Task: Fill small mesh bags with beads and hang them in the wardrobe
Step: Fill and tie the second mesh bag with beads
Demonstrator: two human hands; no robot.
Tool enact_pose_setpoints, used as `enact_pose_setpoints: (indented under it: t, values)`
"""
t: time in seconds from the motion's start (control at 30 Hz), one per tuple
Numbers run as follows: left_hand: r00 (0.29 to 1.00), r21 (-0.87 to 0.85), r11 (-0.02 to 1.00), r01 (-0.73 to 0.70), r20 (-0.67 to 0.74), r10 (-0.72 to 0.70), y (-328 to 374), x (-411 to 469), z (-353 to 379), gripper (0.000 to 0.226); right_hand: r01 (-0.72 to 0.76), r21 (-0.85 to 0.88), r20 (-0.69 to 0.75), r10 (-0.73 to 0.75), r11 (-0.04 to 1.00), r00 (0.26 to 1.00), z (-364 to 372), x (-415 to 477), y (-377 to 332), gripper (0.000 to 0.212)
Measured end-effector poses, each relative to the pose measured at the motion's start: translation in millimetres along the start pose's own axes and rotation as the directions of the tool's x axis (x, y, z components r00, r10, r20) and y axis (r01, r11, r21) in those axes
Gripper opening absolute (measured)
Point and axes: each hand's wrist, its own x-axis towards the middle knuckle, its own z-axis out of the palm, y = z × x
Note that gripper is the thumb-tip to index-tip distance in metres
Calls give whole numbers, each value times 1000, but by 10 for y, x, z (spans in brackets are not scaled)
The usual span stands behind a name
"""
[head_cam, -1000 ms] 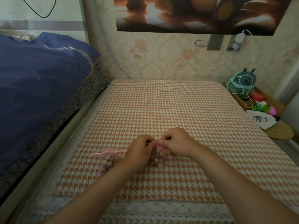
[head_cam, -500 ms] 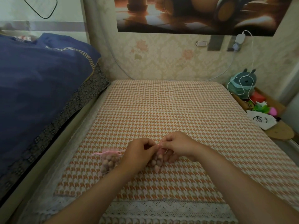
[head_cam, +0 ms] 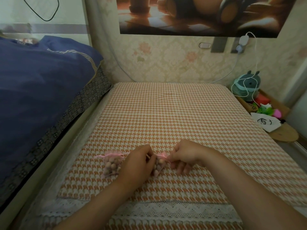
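Houndstooth bed [head_cam: 166, 113]. Filled bead bag [head_cam: 112, 164] aside; second bag [head_cam: 159, 164] between left hand [head_cam: 137, 161] and right hand [head_cam: 184, 155], fingers pinching its pink drawstring [head_cam: 163, 154]. Likely step: cinching; next, knotting.

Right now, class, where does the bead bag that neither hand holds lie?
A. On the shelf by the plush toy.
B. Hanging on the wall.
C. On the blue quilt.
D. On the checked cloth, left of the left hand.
D: the free bag lies on the checked cloth beside the left hand, which with the right hand pinches the second bag.
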Motion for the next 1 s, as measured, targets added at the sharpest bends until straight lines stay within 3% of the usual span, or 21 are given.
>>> enact_pose_setpoints:
  t: [0.2,0.37,0.43,0.57,0.67,0.83,1.0]
  values:
    - [982,-163,975,153,-84,-168,38,-31,79,21,-43,186,68,31,982,997,103,-19,-97,17]
    - [970,-337,927,166,-111,-214,158,0,175,21,112,291,-271,-30,950,962,123,117,-81,13]
    - [964,-365,912,186,-112,-242,170,36,206,20,133,338,-329,-15,932,944,112,147,-76,9]
    - [898,-526,792,309,-112,-425,182,81,296,16,110,342,-421,47,933,906,198,165,-94,14]
    - [895,-601,741,300,-92,-437,233,126,310,16,175,383,-480,33,907,876,270,221,-134,18]
    - [933,-422,850,316,-26,-360,148,223,231,15,254,288,-539,-63,923,840,270,279,-72,16]
    - [945,-312,896,317,23,-327,26,320,120,15,211,341,-484,-22,916,875,206,293,-76,18]
